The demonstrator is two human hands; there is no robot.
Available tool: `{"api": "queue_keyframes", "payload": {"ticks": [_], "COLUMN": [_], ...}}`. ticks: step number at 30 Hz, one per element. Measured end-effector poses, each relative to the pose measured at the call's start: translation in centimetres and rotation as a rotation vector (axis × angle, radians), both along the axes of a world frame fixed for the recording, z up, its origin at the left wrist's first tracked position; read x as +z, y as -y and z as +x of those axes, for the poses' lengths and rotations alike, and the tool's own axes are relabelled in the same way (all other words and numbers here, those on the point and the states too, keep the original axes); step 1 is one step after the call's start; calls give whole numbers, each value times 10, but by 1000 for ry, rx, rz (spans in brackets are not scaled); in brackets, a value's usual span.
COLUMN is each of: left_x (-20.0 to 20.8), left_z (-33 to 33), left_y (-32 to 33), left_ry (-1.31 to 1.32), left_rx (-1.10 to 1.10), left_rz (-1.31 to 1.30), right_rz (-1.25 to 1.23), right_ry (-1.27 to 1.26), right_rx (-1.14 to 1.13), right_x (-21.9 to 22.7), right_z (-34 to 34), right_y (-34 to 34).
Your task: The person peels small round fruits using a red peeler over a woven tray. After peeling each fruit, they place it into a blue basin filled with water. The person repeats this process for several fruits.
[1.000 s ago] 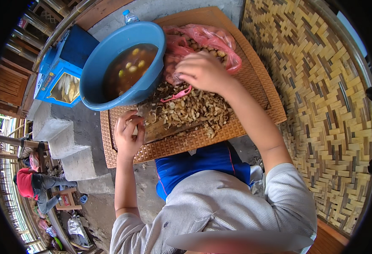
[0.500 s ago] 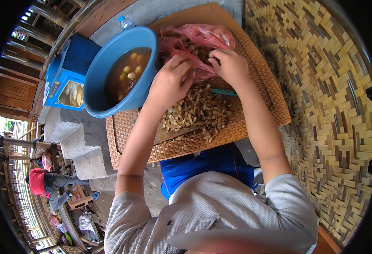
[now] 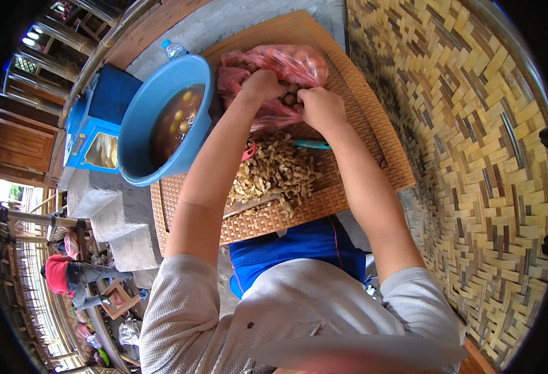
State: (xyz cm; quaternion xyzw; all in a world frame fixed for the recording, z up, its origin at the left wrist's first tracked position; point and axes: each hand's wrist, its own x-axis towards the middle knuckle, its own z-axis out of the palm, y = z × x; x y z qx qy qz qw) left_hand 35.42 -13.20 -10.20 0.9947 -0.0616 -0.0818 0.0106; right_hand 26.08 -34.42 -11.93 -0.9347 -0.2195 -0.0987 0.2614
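Observation:
A red translucent plastic bag lies on the far part of the woven table, with small round brown tubers showing in its mouth. My left hand reaches into this mouth; its fingers are hidden among the contents. At the bag's right edge, my right hand is closed, pinching the plastic. Nearer to me lies a heap of brown peelings. Beside the heap are a teal handle and a red handle, the latter partly behind my left forearm.
A blue basin of brownish water with pale round pieces stands left of the bag. Behind it are a plastic bottle and a blue box. A woven bamboo wall rises at right. At far left, a person bends near concrete steps.
My left hand has moved forward from above the bag's near edge into its mouth. My right hand still holds the bag's edge. The view has shifted slightly, uncovering the red handle.

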Motion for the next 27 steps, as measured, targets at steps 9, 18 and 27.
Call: {"api": "queue_keyframes", "payload": {"ticks": [9,18,27], "left_x": [-24,40,52], "left_z": [-20,-103,-302], "left_y": [-3,5,-40], "left_ry": [255,696,820], "left_rx": [-28,-220,20], "left_rz": [-176,-340,-704], "right_rz": [29,39,216], "right_ry": [-6,49,233], "right_rx": [-19,-53,133], "right_x": [2,10,7], "right_z": [-2,-7,-13], "right_y": [-4,-4,-21]}}
